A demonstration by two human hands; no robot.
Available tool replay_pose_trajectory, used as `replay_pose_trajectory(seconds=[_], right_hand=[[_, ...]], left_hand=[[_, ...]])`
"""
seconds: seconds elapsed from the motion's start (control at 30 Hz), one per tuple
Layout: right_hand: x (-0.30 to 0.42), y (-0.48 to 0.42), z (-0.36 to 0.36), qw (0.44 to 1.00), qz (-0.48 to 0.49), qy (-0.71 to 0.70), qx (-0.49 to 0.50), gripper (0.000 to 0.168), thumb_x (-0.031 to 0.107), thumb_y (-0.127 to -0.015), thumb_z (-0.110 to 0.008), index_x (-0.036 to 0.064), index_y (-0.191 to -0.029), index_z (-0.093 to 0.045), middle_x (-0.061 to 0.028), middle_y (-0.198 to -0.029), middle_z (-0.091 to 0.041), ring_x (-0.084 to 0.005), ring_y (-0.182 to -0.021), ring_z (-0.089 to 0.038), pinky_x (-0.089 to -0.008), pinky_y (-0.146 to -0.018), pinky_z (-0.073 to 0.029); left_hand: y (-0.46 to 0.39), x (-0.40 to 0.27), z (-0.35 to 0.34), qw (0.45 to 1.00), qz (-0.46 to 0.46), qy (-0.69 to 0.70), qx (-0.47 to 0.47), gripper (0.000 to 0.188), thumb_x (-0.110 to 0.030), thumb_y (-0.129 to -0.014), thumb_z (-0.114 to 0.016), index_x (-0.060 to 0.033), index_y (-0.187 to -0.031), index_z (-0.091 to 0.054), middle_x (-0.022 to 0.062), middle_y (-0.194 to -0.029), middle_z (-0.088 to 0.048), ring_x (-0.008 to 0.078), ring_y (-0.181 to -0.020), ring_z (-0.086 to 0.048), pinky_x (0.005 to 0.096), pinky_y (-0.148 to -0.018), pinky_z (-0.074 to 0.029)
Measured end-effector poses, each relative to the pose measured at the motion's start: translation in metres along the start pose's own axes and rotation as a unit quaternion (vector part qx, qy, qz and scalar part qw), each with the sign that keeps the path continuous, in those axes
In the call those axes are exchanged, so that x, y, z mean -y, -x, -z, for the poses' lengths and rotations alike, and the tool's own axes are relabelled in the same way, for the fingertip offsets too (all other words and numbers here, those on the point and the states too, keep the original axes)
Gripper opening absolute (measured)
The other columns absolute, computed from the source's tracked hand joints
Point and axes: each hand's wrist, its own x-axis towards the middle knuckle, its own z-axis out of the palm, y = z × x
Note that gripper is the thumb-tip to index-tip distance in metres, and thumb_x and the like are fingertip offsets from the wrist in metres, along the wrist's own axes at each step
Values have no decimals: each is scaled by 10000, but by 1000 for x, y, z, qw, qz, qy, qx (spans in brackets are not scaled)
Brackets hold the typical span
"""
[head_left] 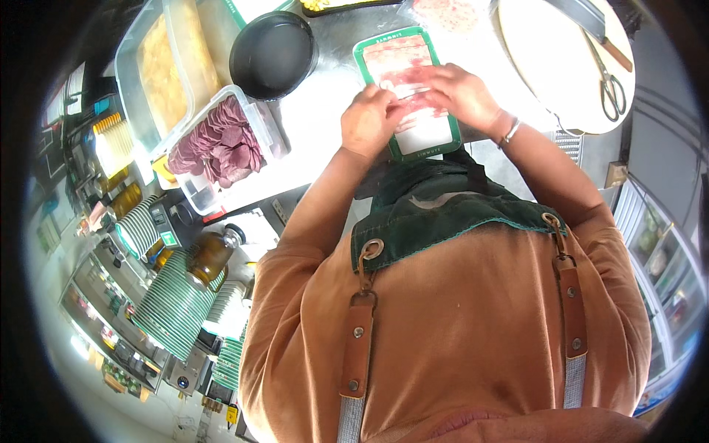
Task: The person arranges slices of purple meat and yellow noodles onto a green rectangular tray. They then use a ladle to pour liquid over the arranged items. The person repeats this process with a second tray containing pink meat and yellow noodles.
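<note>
A white rectangular tray with a green rim [455,133] lies on the bright counter in front of me. Thin slices of raw meat [396,52] cover its far part, while the near end shows bare white. My left hand [368,119] and my right hand [465,97] are both over the middle of the tray, their fingertips on a meat slice [412,102]. That slice spans the space between them. A bracelet circles my right wrist. Glare hides some detail around the fingers.
Left of the tray are a black round bowl [272,55], a clear bin of purple slices [235,147] and a larger bin of pale yellow slices [160,77]. On the right, a round white board [554,66] bears a cleaver [587,19] and scissors [604,83]. More meat [446,14] lies beyond.
</note>
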Motion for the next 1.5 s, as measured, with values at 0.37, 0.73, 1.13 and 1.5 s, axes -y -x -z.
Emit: replay_pose_trajectory(seconds=[0.37, 0.73, 1.13, 1.5], right_hand=[[23, 34, 4, 996, 34, -42, 74, 122, 100, -773, -678, 101, -893, -657, -60, -902, -580, -273, -920, -576, -376, -809, -503], [22, 39, -7, 997, 71, -16, -9, 264, 108, -726, -676, 130, -989, -680, -27, -941, -586, -247, -941, -569, -369, -845, -481], [22, 41, -16, 997, 66, -33, -30, 273, 98, -735, -666, 129, -1005, -680, -14, -1026, -637, -236, -1025, -561, -375, -881, -452], [17, 52, -19, 997, 74, -22, -21, 266, 97, -727, -675, 124, -991, -673, -11, -974, -628, -226, -1008, -568, -370, -840, -433]], left_hand=[[31, -9, -10, 992, 89, 33, 78, 245, -180, -778, -747, -96, -966, -614, 72, -940, -619, 275, -823, -650, 387, -698, -525], [19, -10, -6, 996, 39, 7, 82, 265, -120, -734, -755, -99, -970, -637, 107, -1020, -604, 294, -999, -601, 387, -809, -510], [21, -14, -6, 999, -29, 10, 28, 171, -130, -752, -736, -122, -911, -671, 55, -879, -604, 287, -826, -622, 385, -708, -511], [29, -12, -3, 979, -179, 4, -92, 78, -87, -789, -671, -98, -855, -633, 53, -847, -631, 271, -795, -618, 378, -675, -507]])
